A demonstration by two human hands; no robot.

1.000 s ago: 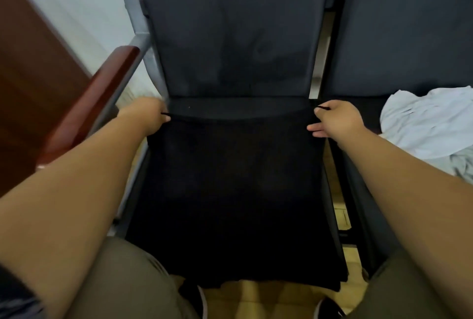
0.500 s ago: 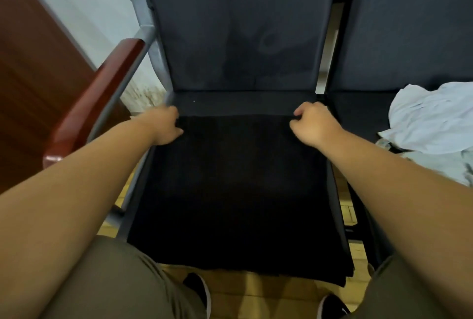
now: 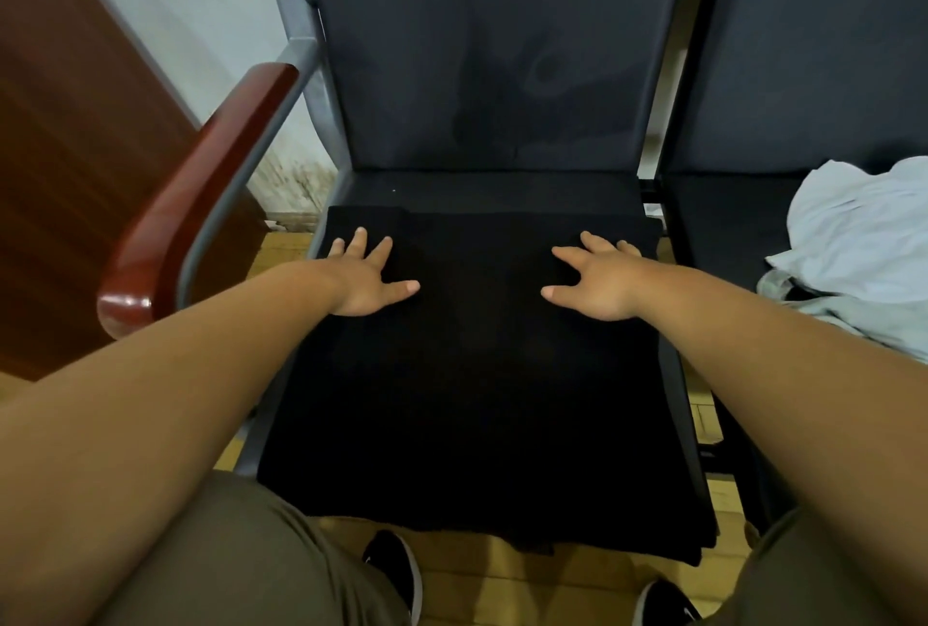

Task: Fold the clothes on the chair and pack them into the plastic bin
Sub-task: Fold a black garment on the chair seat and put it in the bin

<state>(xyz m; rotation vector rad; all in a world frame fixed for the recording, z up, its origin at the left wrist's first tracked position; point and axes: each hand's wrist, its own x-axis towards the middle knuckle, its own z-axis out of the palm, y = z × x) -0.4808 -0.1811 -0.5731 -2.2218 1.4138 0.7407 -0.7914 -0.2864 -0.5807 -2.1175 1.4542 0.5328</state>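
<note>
Since releasing the corners: left hand [image 3: 364, 281], right hand [image 3: 597, 281] flat, unclenched.
Black garment [image 3: 477, 374]: smoothed on chair seat [image 3: 492, 191]; fold next.

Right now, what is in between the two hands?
Only a bare stretch of the black garment spread on the chair seat. The left hand and right hand rest on it, nothing else between, in the head view.

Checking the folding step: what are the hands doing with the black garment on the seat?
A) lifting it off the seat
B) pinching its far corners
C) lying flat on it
C: the left hand and right hand lie palm-down and open on the black garment.
</note>
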